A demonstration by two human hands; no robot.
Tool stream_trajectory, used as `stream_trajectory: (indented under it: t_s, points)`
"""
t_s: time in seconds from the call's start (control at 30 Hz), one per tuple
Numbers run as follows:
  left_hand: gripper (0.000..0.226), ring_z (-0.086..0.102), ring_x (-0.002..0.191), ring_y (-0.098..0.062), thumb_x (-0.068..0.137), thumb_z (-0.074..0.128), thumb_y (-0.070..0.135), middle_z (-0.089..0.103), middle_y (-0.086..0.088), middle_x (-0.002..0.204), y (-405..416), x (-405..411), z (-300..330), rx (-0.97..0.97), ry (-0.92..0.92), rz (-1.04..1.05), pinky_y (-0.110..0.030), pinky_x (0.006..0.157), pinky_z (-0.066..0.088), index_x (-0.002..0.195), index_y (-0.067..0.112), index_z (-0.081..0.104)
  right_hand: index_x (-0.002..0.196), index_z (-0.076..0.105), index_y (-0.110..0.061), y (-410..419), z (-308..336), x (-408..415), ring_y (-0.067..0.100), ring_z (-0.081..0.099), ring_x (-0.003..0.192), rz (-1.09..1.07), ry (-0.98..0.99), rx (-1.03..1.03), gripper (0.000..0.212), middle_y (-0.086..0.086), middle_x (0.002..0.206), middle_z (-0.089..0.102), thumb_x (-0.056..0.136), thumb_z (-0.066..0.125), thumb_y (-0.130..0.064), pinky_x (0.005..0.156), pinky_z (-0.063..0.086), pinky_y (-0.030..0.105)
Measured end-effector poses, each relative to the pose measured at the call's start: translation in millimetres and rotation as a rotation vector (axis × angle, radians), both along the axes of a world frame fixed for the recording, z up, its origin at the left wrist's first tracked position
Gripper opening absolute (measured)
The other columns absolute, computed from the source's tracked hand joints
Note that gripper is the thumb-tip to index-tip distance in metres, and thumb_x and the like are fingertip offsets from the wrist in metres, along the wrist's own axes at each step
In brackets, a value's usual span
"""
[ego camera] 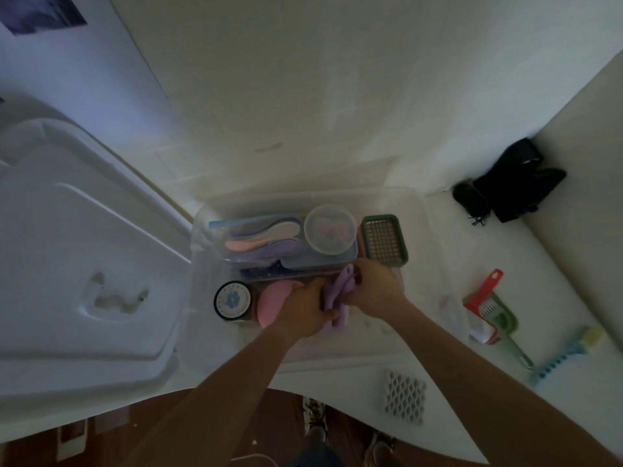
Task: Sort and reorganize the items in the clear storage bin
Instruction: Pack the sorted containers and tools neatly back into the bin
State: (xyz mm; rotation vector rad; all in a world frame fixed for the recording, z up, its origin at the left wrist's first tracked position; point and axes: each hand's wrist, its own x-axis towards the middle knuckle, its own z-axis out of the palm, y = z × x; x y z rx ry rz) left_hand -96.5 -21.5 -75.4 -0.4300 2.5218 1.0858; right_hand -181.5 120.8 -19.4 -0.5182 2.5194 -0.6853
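The clear storage bin (423,210) stands on a white surface below me. Inside it both hands hold a soft purple item (337,291): my left hand (305,311) grips its lower part and my right hand (374,286) grips its upper part. Beside my left hand lie a pink round item (271,298) and a round black-rimmed tin (232,299). Further back in the bin are a blue tray with pastel spoon-shaped pieces (266,237), a round clear lidded tub (330,234) and a green grid basket (384,241).
The bin's white lid (84,251) lies to the left. On the right lie a red and green dustpan set (492,308), a blue brush (563,355), a grey lattice mat (404,401) and a black object (512,187) by the wall. The surface's front edge is near my feet.
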Motion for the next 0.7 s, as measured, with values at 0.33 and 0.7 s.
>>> stream_trajectory:
  t_s: [0.33,0.7]
  points:
    - [0.025,0.064,0.087,-0.022,0.092,0.059,0.021,0.070,-0.015,0.109,3,-12,-22,-0.155,0.112,-0.088,-0.034,0.082,0.052,0.114,0.009,0.065,0.080,0.069,-0.017,23,-5,7,0.017,0.065,0.072,-0.189,-0.039,-0.105,0.013,-0.002,0.074,0.070,0.078,0.074,-0.029,0.065,0.049,0.026]
    - [0.026,0.066,0.086,-0.025,0.084,0.062,0.040,0.071,-0.003,0.090,8,-6,-2,-0.073,0.184,0.071,-0.044,0.081,0.053,0.098,0.018,0.065,0.114,0.058,-0.016,46,5,11,0.028,0.064,0.097,-0.223,-0.060,-0.043,0.042,0.006,0.106,0.068,0.076,0.073,-0.022,0.079,0.049,0.031]
